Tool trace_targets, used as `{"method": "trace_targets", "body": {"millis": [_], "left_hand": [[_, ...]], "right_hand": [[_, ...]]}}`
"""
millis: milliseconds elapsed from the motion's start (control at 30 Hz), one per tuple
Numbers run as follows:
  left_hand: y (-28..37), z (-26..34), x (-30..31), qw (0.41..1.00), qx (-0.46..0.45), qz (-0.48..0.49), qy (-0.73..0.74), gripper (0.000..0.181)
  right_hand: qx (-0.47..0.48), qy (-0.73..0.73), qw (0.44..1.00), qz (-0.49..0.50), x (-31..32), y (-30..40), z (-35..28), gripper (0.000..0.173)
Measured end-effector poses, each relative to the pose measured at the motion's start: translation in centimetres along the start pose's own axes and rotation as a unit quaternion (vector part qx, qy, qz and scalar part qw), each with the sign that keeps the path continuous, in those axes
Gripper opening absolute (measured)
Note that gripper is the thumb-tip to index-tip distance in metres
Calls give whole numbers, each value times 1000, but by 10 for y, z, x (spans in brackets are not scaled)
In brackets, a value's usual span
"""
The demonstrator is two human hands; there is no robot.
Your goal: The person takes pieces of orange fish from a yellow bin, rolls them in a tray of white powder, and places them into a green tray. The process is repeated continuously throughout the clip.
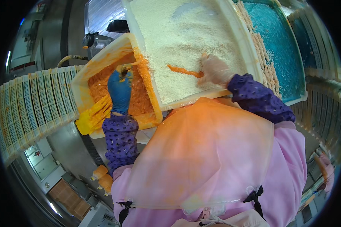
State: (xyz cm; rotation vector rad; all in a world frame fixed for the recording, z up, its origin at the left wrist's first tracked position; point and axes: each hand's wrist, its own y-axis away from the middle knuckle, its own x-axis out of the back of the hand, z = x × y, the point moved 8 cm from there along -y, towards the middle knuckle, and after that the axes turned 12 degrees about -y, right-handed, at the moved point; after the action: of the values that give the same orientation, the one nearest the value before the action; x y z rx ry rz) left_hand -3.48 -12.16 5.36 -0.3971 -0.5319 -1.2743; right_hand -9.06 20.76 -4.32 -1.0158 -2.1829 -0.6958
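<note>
My left hand (120, 85), in a blue glove smeared with orange, is over a white tub (81, 76) of orange battered pieces (142, 93). Its fingertips are bent together beside a thin coated piece (135, 63) near the tub's right wall; whether they grip it is unclear. My right hand (216, 69), in a clear glove, rests in pale crumbs (170, 37) inside a large white tray (251, 48). An orange coated strip (184, 70) lies on the crumbs, its right end against this hand. My right fingers are partly hidden, so their hold on the strip cannot be made out.
A yellow rubber glove (95, 116) hangs over the tub's lower left edge. Stacked plastic trays (39, 105) stand left. A blue-lined tray (278, 42) with crumbed strips (261, 54) lies right. A clear bottle (99, 42) and a black object (118, 26) are behind the tub.
</note>
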Motion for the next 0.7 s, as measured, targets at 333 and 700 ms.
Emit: {"method": "trace_targets", "body": {"millis": [333,700], "left_hand": [[61,-236,52,762,104,-237,-594,27],[110,-249,38,718,229,-478,-450,52]], "right_hand": [[-58,148,966,-202,-33,6,-54,46],[-154,-621,737,-218,-22,7,-65,45]]}}
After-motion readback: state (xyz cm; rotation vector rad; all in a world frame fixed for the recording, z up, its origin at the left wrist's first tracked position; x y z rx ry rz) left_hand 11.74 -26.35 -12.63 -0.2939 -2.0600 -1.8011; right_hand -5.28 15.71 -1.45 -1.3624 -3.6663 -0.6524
